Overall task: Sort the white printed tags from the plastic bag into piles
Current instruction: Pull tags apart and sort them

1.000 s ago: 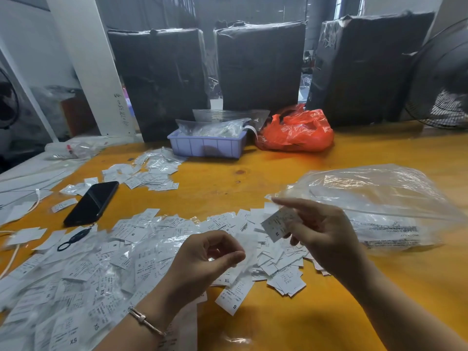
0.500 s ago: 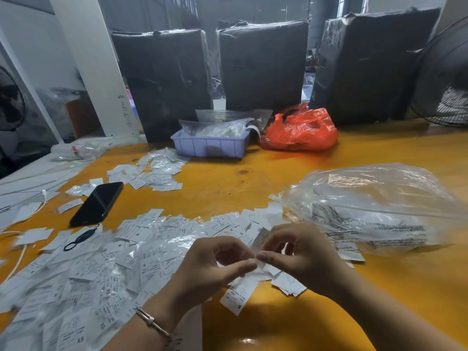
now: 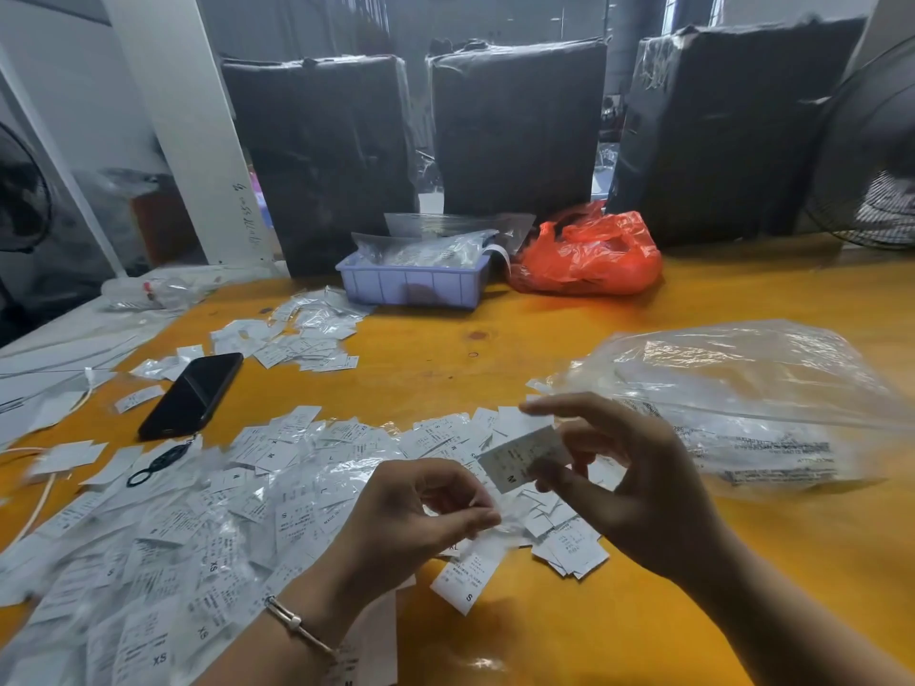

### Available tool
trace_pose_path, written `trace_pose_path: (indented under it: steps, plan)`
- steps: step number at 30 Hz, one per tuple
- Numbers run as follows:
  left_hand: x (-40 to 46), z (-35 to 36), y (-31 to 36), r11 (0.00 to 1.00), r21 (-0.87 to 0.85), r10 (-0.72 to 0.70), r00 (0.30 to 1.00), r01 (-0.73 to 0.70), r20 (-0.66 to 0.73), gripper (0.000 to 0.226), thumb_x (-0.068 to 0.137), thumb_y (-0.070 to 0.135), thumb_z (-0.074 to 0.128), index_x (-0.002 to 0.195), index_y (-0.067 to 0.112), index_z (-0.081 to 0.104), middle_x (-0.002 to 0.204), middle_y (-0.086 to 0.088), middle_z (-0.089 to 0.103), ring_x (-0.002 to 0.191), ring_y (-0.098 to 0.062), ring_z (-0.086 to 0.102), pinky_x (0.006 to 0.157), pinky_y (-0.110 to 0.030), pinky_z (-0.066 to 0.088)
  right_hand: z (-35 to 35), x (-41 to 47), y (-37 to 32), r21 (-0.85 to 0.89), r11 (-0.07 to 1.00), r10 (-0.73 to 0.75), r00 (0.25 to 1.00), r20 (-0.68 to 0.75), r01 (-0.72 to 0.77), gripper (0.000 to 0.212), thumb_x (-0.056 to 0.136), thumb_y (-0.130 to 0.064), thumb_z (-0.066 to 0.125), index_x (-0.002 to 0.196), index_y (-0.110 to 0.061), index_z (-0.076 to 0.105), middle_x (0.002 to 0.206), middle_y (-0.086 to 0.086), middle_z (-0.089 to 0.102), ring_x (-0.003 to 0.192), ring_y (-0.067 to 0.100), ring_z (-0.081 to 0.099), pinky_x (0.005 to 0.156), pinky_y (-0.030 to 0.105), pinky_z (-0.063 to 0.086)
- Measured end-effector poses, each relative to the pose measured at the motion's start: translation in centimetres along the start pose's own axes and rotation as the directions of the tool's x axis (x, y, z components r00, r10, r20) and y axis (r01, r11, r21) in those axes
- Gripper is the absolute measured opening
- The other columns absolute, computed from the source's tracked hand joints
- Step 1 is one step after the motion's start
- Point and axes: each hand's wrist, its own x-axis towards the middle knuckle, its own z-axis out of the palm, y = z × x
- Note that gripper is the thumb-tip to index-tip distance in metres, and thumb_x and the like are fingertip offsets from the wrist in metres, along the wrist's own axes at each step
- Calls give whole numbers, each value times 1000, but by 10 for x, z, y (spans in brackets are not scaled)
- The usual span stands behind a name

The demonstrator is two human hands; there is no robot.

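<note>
1. Two hands are seen above a yellow table [image 3: 643,631]. The left hand [image 3: 411,527] is curled, thumb and forefinger pinched together; what is pinched cannot be told.
2. One white tag [image 3: 515,462], printed "M", is pinched by the right hand [image 3: 638,487].
3. Many loose tags [image 3: 208,527] are spread beneath.
4. One clear plastic bag [image 3: 742,403] lies right; one phone [image 3: 193,393] left.
5. Farther off, one lilac tray [image 3: 411,284] and one orange bag [image 3: 589,255] are seen.

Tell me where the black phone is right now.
In the head view, the black phone lies left on the yellow table, between two tag piles.
</note>
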Motion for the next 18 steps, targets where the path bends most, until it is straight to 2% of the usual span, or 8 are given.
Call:
trace_pose_path:
  steps: [3,7,13,18]
  plan:
    - [-1,0,1,1000,4,12,1000,-12,-7,12,75,17,81,76,27,74,73,2,73,64,-12,69,62,-25,57,1,0,0,-42,999,-23,999,43,25,20,76,-10,72,94,-17,68,81,-7,73,72,5,69,54,31,53]
    - [-1,0,1,1000,-1,16,1000,-16,-3,6,75,26,79,78,27,74,73,6,73,65,-12,69,63,-22,56,0,1,2,-107,991,-73,993,96,83,6,79,-9,71,84,-11,69,77,-10,70,70,0,65,53,23,51]
    - [-1,-1,0,1000,9,-1,1000,1,-8,6,77,24,79,81,20,76,74,3,74,65,-14,70,64,-28,59,-5,2,5,-198,974,-76,986,151,105,11,73,-4,73,77,-14,70,69,-10,67,63,2,63,52,18,48]
    - [-1,0,-2,999,28,-17,1000,17,4,6,78,17,79,81,22,76,73,5,73,66,-15,70,63,-28,58,-3,1,8,-215,976,14,977,211,33,12,74,-6,67,69,-16,67,64,-8,66,58,8,60,51,16,44]
